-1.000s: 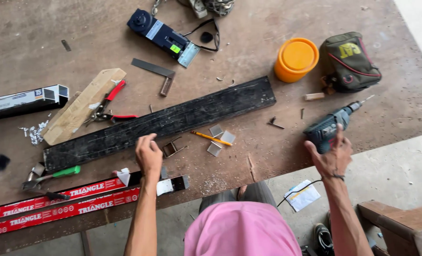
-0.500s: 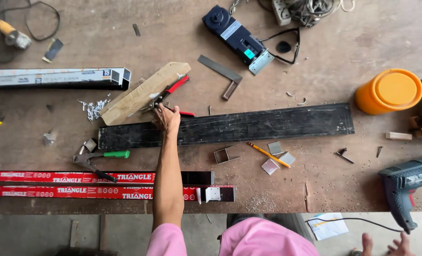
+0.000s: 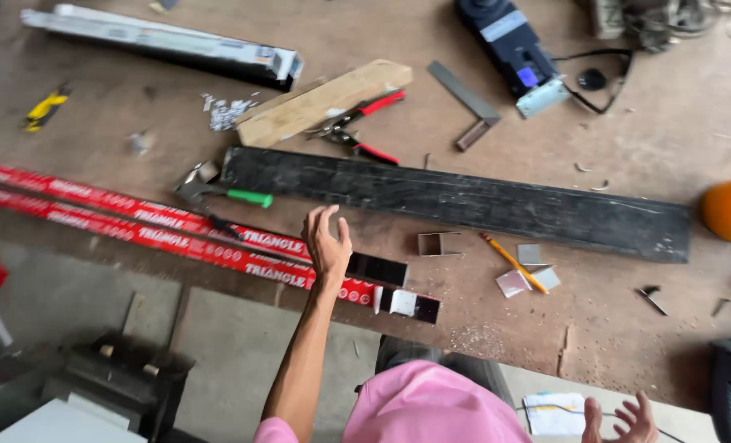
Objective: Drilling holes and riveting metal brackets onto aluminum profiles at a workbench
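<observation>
The left hand [image 3: 326, 239], fingers spread and empty, hovers above the red printed aluminium channels [image 3: 176, 238] at the near surface [image 3: 628, 344] edge, the right hand [image 3: 624, 420] likewise spread and empty, so a careless sweep could likely knock them off.

Pliers [image 3: 357, 127] on wood block [image 3: 320, 102], behind long plank [image 3: 456, 201]

The person wears a pink top with short sleeves. The left hand [image 3: 326, 243] and right hand [image 3: 620, 420] are bare. No gloves or rings show.
</observation>
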